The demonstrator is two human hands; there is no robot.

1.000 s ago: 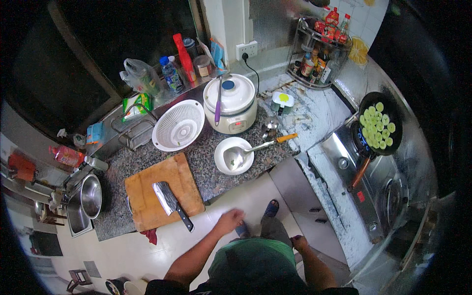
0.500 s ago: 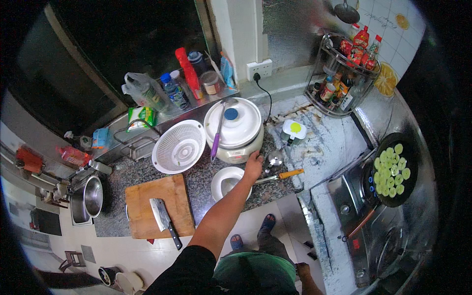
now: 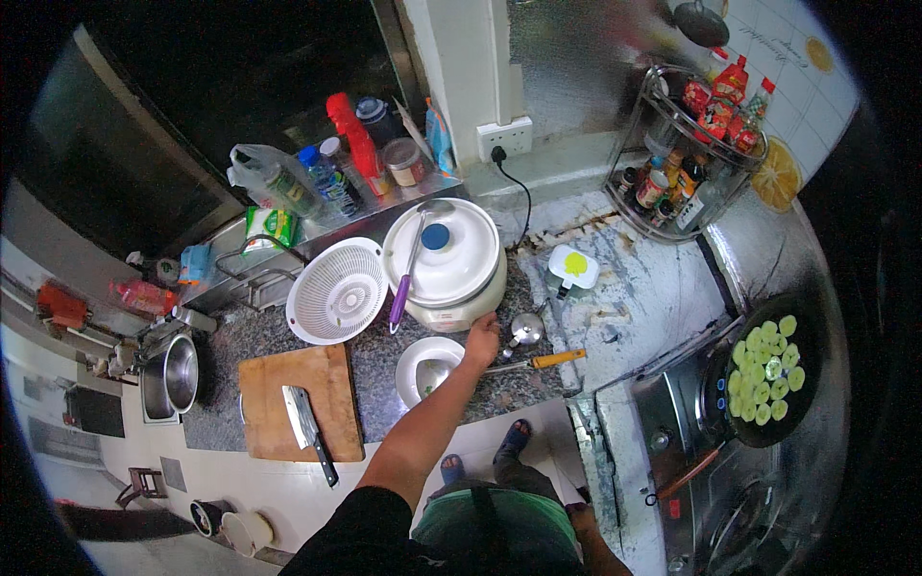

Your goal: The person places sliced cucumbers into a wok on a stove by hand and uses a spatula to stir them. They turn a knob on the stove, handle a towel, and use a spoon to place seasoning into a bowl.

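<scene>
My left hand (image 3: 482,342) reaches to the lower front of a white electric pot (image 3: 459,312), its fingers bent in against the pot's base; what they press or grip there is hidden. A purple-handled ladle (image 3: 400,296) lies across the white lid (image 3: 471,226), beside its blue knob. Under my left forearm is a white bowl (image 3: 411,370) with a metal utensil head in it. A yellow handle (image 3: 559,358) and its metal shaft extend right from my wrist, below a small round steel item (image 3: 526,328). My right hand (image 3: 581,520) hangs low by my side, its fingers dark and unclear.
A knife (image 3: 305,422) lies on the wooden cutting board (image 3: 264,403) at left, below a white colander (image 3: 303,298). At right, green slices sit in a black pan (image 3: 807,384) on the gas stove (image 3: 663,470). A bottle rack (image 3: 624,125) stands behind.
The view has shifted slightly, moving most things a little in the picture. My left hand stays at the pot's front, and my right hand remains low at my side.
</scene>
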